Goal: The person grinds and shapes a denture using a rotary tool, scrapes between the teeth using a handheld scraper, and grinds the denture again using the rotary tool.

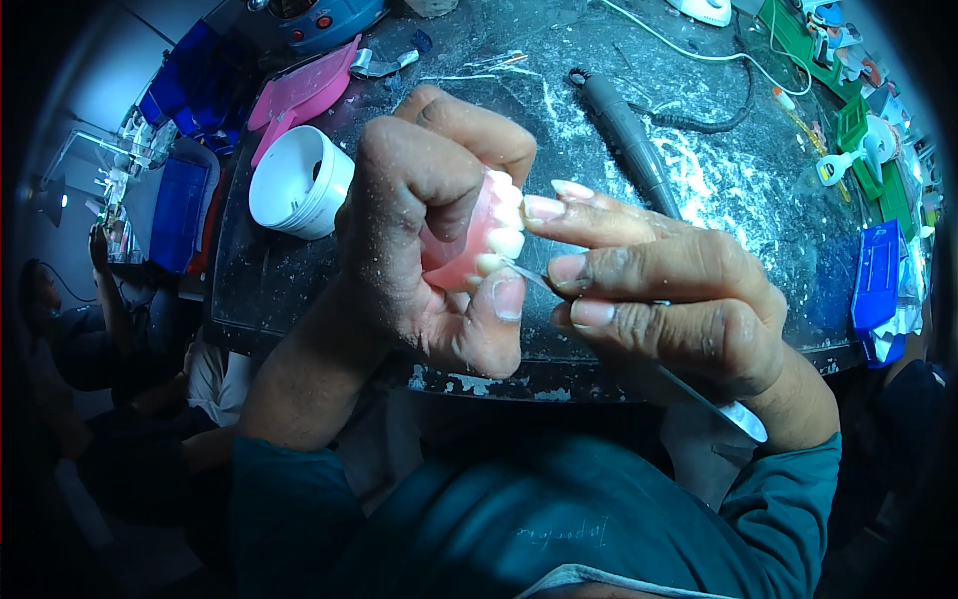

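Observation:
My left hand (424,215) is closed around a denture (465,250) with a pink base and a row of white teeth. The teeth face right, and part of the base is hidden by my fingers. In my right hand (689,290) is a thin metal dental carving tool (714,402), pinched between thumb and fingers. Its narrow tip meets the denture near the teeth by my left thumb, while its broad, flat end sticks out below my right hand. The right index fingertip rests at the front teeth.
Left of my hands stands a white tub (301,183), with a pink dustpan-like item (307,95) behind it. A dark handpiece (627,135) with a cord lies on the powder-strewn dark table (499,120). Blue and green bins (878,275) line the right edge. Another person sits at far left.

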### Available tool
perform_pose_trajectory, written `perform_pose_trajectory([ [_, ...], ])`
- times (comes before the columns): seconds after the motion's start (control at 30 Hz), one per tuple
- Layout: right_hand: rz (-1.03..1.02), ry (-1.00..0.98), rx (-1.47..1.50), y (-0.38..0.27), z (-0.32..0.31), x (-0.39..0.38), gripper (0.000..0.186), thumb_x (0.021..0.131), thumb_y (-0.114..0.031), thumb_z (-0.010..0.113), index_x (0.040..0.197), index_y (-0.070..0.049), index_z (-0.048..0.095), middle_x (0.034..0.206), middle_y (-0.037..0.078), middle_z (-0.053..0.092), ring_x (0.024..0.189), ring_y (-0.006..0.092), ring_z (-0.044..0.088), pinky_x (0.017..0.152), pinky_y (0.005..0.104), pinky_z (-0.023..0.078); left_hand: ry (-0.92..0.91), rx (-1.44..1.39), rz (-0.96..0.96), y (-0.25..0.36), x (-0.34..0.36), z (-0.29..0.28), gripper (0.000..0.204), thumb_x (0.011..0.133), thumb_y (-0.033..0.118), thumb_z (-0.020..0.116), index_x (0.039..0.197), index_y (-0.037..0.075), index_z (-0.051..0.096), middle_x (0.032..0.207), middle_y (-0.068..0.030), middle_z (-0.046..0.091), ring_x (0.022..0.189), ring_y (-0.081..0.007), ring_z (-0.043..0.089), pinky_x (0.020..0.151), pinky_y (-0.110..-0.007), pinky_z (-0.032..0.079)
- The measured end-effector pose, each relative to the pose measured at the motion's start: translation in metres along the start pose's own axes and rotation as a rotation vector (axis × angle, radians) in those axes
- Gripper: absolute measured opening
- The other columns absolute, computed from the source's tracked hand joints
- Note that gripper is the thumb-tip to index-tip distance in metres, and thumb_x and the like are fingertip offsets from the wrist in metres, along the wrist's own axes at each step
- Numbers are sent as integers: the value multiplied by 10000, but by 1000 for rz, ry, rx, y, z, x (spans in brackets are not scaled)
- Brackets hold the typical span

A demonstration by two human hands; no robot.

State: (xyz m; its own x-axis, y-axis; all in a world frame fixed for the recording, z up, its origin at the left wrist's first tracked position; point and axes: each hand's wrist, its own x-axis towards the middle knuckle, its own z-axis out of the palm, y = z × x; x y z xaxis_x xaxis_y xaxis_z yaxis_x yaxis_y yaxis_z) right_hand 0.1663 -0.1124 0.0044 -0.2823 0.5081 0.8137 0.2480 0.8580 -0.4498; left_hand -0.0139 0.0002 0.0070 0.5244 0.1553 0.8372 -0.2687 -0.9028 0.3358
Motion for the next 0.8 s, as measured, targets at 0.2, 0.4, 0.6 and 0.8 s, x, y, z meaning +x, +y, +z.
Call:
perform_pose_trajectory([
  [0.2, 0, -2, -12, 0, 1, 1, 399, 702, 69, 769, 1036, -15, 569, 1060, 172, 626, 1087, 426, 627, 958, 594, 479, -31, -5, -2, -1, 0, 0, 454, 747, 370, 664, 912, 94, 343, 807, -112, 512, 680, -148, 449, 606, -277, 373],
  [0.4, -7, 32, -16, 2, 3, 1, 381, 716, 69, 761, 1033, -9, 565, 1052, 170, 624, 1074, 416, 636, 950, 582, 491, -6, -53, -19, -3, -4, 2, 475, 748, 386, 669, 918, 93, 336, 806, -106, 488, 676, -142, 427, 592, -268, 361],
  [0.6, 39, 13, 38, -1, -1, 0, 365, 717, 68, 756, 1027, -36, 594, 1073, 185, 661, 1096, 431, 622, 959, 598, 473, -7, -89, -52, 0, -2, 2, 487, 740, 381, 678, 918, 92, 329, 805, -106, 486, 678, -139, 421, 590, -263, 358],
  [0.8, 68, -12, 48, -2, -1, -1, 385, 712, 52, 761, 1053, -50, 613, 1093, 187, 674, 1111, 429, 616, 968, 606, 460, -8, -88, -32, 0, -3, 1, 494, 727, 379, 684, 911, 90, 328, 804, -105, 486, 678, -138, 419, 593, -262, 358],
])
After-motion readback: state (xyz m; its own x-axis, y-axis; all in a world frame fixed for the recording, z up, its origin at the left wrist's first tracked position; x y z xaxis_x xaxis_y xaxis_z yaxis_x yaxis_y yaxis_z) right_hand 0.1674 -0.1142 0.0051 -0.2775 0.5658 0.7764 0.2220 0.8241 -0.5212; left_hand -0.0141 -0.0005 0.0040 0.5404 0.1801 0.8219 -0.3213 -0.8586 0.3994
